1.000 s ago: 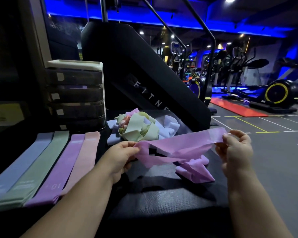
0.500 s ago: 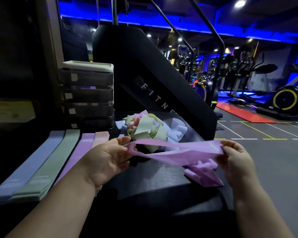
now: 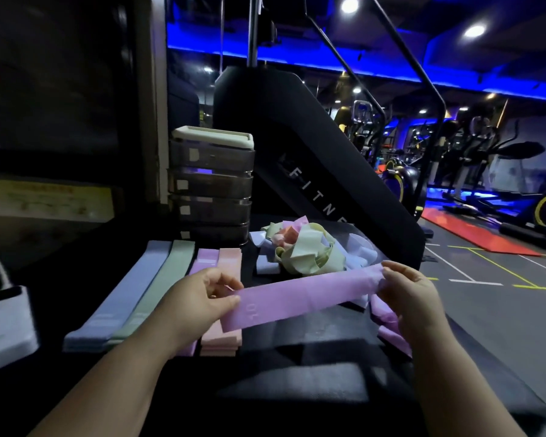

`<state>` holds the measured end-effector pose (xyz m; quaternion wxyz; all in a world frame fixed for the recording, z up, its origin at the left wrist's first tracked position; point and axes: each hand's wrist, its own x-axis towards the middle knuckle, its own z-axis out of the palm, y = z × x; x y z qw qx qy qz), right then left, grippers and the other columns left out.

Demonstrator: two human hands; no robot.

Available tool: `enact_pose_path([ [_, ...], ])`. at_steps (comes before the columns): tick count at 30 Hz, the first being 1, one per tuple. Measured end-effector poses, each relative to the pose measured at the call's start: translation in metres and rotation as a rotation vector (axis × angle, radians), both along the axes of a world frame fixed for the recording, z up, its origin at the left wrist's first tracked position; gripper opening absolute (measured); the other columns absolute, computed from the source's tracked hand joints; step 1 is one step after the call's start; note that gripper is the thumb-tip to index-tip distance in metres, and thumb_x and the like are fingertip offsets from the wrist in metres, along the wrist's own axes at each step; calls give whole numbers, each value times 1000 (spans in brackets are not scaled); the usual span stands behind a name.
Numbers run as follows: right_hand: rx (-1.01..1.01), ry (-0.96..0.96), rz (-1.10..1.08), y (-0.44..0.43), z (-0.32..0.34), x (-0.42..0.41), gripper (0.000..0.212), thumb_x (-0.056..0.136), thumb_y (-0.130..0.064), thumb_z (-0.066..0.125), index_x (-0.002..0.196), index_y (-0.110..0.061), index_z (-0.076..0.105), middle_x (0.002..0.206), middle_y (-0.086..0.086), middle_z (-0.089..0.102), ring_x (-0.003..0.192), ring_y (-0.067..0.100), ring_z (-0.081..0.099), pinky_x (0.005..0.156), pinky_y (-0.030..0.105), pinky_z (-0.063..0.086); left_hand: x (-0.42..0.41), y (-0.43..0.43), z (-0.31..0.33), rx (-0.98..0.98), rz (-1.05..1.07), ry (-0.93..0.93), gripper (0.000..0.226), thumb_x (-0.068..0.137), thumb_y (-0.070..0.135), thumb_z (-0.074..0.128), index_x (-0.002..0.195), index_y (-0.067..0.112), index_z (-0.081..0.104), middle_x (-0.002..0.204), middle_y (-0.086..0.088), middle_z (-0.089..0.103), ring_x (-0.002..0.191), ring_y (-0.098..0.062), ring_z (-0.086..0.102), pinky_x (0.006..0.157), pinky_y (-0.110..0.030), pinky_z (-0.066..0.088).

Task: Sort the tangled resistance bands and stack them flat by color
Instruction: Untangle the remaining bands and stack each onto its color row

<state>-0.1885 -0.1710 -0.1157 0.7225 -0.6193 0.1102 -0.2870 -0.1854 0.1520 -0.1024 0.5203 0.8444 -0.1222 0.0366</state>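
Both forearms reach forward.
Left hand (image 3: 202,298) and right hand (image 3: 413,290) each pinch one end of the purple band (image 3: 306,298).

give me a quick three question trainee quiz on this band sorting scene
1. True or false: the left hand and right hand both pinch the purple band.
2. Which colour is the leftmost flat stack? A red B blue C black
3. Fill in: from the camera, the tangled pile lies ____ the held band.
Key: 1 true; 2 B, the blue stack; 3 beyond.
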Motion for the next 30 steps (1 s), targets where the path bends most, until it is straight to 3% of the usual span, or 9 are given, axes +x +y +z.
enact_pose_path([
  [3,-69,-4,33,15,12,14,27,87,12,52,100,-9,65,81,12,65,61,13,61,58,22,52,-3,14,-1,6,39,-20,24,81,4,71,82,29,70,79,15,72,81,-15,67,80,-30,53],
  [6,-142,-41,28,31,25,27,38,83,20,44,96,-12,62,77,9,63,54,10,59,54,20,52,-6,27,-3,63,78,-7,24,78,10,74,85,33,68,84,12,71,66,-12,62,68,-24,48],
  [10,-159,-106,0,53,37,43,38,83,22,42,79,-15,51,64,6,46,44,7,48,46,19,44,-8,41,-5,92,45,54,37,74,16,79,101,35,62,104,14,64,88,-9,65,85,-26,52],
  [15,-281,-91,10,84,42,72,31,83,13,50,71,-14,58,63,7,53,56,19,48,55,30,40,-10,57,-9,134,40,55,32,74,22,76,97,35,59,75,11,63,69,-6,61,74,-26,52],
  [20,-270,-66,23,116,41,109,31,84,15,47,75,-11,61,58,2,60,46,6,58,48,16,46,-15,69,-13,235,63,2,16,82,35,70,91,34,57,84,8,64,77,-1,59,67,-12,44],
  [24,-205,51,56,141,31,144,24,82,3,56,72,-16,67,68,11,61,48,18,53,52,27,47,-16,79,-14,215,72,10,10,87,30,65,93,31,57,79,10,69,64,10,54,59,-5,38],
  [26,-258,101,62,152,24,161,22,79,-4,58,72,-20,71,64,9,63,48,20,48,50,30,45,-16,84,-15,213,75,27,10,87,31,64,92,30,55,79,10,71,58,8,52,56,-6,38],
  [30,-344,171,148,174,21,179,14,85,-6,61,85,-15,72,43,-10,50,41,11,41,42,18,38,-16,90,-19,237,98,30,16,85,36,65,90,28,51,80,9,72,58,0,51,57,-13,39],
])
